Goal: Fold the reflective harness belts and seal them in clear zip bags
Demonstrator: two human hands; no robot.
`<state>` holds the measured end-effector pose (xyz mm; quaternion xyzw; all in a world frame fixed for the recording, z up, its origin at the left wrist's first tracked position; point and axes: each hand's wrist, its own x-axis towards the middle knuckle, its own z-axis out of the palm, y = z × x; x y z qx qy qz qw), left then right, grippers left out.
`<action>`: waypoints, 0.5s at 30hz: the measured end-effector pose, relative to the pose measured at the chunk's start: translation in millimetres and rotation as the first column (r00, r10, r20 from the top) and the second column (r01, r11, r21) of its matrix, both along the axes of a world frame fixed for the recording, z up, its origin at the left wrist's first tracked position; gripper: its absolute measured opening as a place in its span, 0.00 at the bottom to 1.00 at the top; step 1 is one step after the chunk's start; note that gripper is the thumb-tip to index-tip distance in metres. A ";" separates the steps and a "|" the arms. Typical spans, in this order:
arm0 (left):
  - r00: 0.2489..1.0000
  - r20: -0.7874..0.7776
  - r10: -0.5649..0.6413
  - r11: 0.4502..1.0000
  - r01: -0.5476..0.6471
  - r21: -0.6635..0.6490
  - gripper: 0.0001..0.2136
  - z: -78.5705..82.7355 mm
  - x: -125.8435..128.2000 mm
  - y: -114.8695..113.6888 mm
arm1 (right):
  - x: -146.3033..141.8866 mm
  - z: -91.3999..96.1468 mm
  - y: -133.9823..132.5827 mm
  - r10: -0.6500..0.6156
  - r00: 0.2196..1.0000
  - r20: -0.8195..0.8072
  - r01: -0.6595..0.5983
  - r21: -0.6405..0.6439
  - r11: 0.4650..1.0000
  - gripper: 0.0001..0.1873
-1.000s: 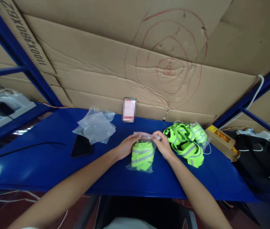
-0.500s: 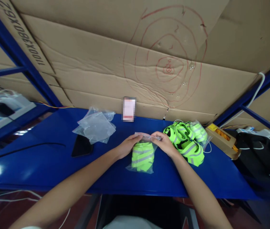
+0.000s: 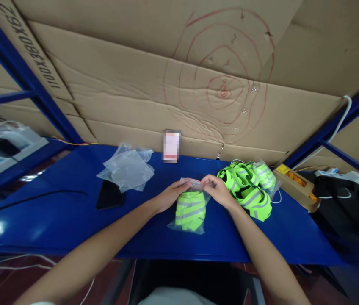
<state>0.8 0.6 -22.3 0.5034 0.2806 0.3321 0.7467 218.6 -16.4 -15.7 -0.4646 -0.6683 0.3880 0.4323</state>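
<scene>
A clear zip bag [image 3: 195, 185] lies on the blue table in front of me, its top edge towards the back. Inside it is a folded neon yellow-green reflective strap [image 3: 190, 211] with grey stripes. My left hand [image 3: 172, 195] pinches the left end of the bag's top edge. At the right end, my right hand [image 3: 216, 189] pinches the same edge between thumb and fingers. Just right of that hand lies a heap of loose reflective straps [image 3: 252, 199], with another bagged strap [image 3: 264, 176] behind it.
Several empty clear bags [image 3: 130, 169] lie at the back left, partly over a black phone [image 3: 109, 195]. A black cable [image 3: 46, 192] crosses the left side. A small card [image 3: 171, 146] leans on the cardboard wall. At right are an open carton [image 3: 295, 186] and a black bag [image 3: 341, 203].
My right hand has shifted slightly left along the bag's top edge, closer to my left hand. The bag has barely moved, and both hands keep their pinch.
</scene>
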 end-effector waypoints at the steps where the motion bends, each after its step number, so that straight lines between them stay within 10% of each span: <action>1: 1.000 -0.011 0.001 1.000 0.000 0.012 0.23 -0.2 -0.2 0.1 | -0.4 0.0 -0.3 -0.001 1.000 0.011 0.001 0.009 1.000 0.07; 15: 0.995 -0.054 0.089 0.994 -0.085 0.074 0.21 4.3 2.1 -1.4 | -2.4 4.4 -4.1 -0.035 0.994 0.108 0.030 0.048 0.998 0.03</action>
